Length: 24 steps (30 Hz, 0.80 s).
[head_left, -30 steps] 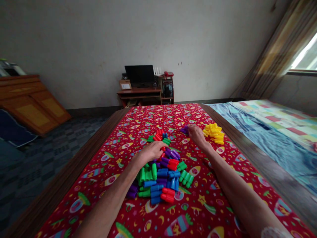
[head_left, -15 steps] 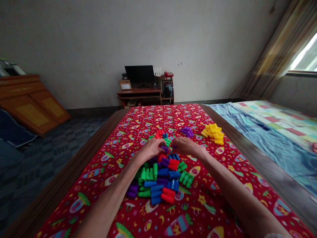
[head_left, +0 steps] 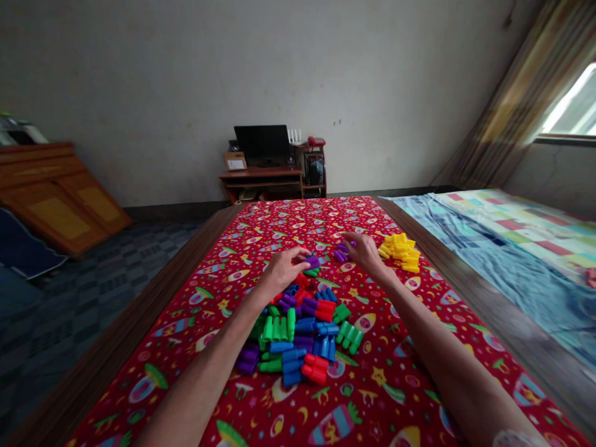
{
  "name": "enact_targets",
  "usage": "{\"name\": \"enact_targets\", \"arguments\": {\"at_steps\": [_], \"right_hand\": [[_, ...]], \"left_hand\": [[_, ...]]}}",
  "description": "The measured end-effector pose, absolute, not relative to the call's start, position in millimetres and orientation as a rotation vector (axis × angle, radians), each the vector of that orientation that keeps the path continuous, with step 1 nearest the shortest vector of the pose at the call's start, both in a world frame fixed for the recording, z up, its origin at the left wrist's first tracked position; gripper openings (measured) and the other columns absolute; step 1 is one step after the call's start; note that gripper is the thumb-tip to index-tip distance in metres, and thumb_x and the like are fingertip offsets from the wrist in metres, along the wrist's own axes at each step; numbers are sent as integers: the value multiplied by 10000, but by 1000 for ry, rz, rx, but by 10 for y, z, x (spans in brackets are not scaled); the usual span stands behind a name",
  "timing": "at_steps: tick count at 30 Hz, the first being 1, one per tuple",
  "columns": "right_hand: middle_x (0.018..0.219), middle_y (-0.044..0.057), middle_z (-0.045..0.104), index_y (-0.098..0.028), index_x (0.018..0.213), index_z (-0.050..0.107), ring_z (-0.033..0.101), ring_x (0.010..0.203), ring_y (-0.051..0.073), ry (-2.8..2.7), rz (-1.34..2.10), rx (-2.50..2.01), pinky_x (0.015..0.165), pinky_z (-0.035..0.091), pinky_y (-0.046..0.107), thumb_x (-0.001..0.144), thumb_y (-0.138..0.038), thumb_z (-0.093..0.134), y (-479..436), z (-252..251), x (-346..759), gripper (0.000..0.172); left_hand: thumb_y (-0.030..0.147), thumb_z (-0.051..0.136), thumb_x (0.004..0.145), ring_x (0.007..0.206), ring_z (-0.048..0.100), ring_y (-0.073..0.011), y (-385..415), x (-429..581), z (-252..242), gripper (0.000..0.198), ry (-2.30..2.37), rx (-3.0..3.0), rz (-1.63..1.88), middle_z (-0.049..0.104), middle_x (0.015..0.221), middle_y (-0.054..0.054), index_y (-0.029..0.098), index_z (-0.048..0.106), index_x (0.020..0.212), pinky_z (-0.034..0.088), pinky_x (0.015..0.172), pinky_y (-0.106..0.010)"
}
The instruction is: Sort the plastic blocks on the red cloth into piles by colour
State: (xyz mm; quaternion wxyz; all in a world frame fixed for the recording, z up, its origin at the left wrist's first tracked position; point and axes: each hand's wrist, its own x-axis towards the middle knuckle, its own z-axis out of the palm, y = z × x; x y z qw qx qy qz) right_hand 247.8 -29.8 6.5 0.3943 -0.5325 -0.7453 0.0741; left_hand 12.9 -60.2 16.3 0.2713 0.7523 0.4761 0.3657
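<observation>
A mixed pile of plastic peg blocks (head_left: 302, 332), green, blue, purple and red, lies on the red rocket-print cloth (head_left: 386, 385). My left hand (head_left: 283, 270) hovers over the pile's far end with its fingers pinched on a purple block (head_left: 312, 261). My right hand (head_left: 364, 251) rests further back, fingers curled over a small group of purple blocks (head_left: 341, 252); whether it holds one is hidden. A separate heap of yellow blocks (head_left: 400, 251) sits just right of that hand.
The cloth covers a long wooden table (head_left: 139, 323) with bare edges on both sides. A bed with a patchwork sheet (head_left: 512, 242) runs along the right. A desk with a monitor (head_left: 267, 162) stands at the far wall, a wooden cabinet (head_left: 56, 198) at left.
My right hand went to the purple group, came back to the pile beside my left hand, and has now moved out to the purple group again. My left hand lifted a purple block.
</observation>
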Motion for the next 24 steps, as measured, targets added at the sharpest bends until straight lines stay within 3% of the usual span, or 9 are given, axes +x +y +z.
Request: {"name": "enact_targets", "arguments": {"at_steps": [4, 8, 11, 15, 21, 24], "right_hand": [[743, 34, 715, -153, 1007, 723, 627, 647, 134, -2098, 626, -1027, 596, 420, 208, 913, -340, 503, -455, 238, 2193, 303], [608, -1, 639, -136, 835, 726, 512, 534, 86, -2167, 504, -1069, 537, 326, 193, 886, -354, 547, -488, 267, 2165, 286], [634, 22, 648, -145, 787, 706, 545, 588, 116, -1988, 221, -1370, 573, 355, 212, 902, -344, 517, -378, 147, 2346, 298], [883, 109, 698, -161, 918, 701, 618, 867, 204, -1860, -154, -1537, 781, 443, 284, 914, -314, 500, -230, -116, 2595, 252], [1041, 149, 672, -169, 1046, 679, 592, 986, 268, -1875, -268, -1530, 863, 460, 389, 874, -252, 509, -188, -250, 2676, 256], [985, 129, 694, -175, 1023, 683, 609, 916, 236, -1893, -209, -1393, 802, 456, 335, 873, -208, 478, -254, -110, 2547, 256]], "left_hand": [[257, 673, 683, 795, 682, -190, -592, 171, 170, 206, 1200, 1953, 1056, 700, 820, -31, 179, 595, 856, 539, 738, -297], [245, 662, 662, 796, 676, -190, -602, 53, 239, 227, 1235, 2008, 928, 695, 824, -30, 182, 576, 863, 533, 729, -295], [242, 670, 647, 747, 665, -190, -648, -112, 306, 214, 1353, 2140, 537, 697, 769, -11, 187, 619, 848, 510, 665, -265], [234, 675, 676, 755, 658, -176, -764, -153, 406, 237, 1473, 2256, 56, 716, 812, -7, 190, 684, 909, 467, 640, -222], [206, 682, 713, 1011, 615, -205, -831, -12, 435, 277, 1470, 2494, -73, 685, 1069, -51, 209, 698, 989, 456, 833, -240], [205, 671, 727, 964, 619, -199, -845, -72, 489, 241, 1482, 2551, -55, 682, 1035, -54, 205, 698, 967, 454, 819, -247]]}}
